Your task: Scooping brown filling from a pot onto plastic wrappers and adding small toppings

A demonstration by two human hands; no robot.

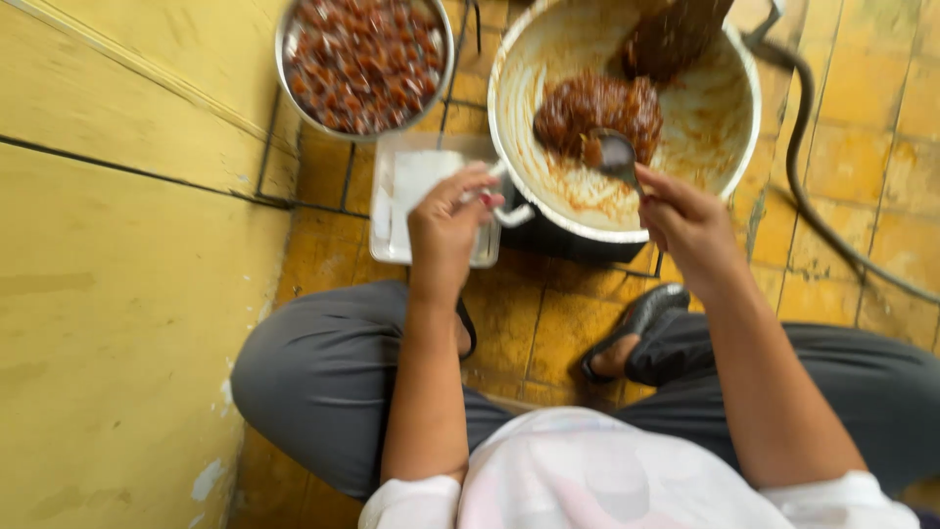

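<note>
Mostly scooped out: large pot [722, 147] smeared, one brown sticky mass [598, 111] left at centre. Right hand [690, 223] grip pinching spoon [618, 157] dipped into it. Left hand [446, 227] grip closed over pot handle [506, 199]. Steel bowl [364, 63] alongside heaped with glazed pieces; white tray [416, 181] bare.

Big metal pot [627, 211] and spoon [617, 157] over the yellow tiled floor

The wide pot sat upright, its pale inner wall smeared orange-brown — a mound of sticky reddish-brown filling [597, 108] lay near its middle. The metal spoon's bowl rested at the mound's lower edge, handle slanting down toward the rim; the pot's side handle [509, 211] jutted leftward over a white tray.
</note>
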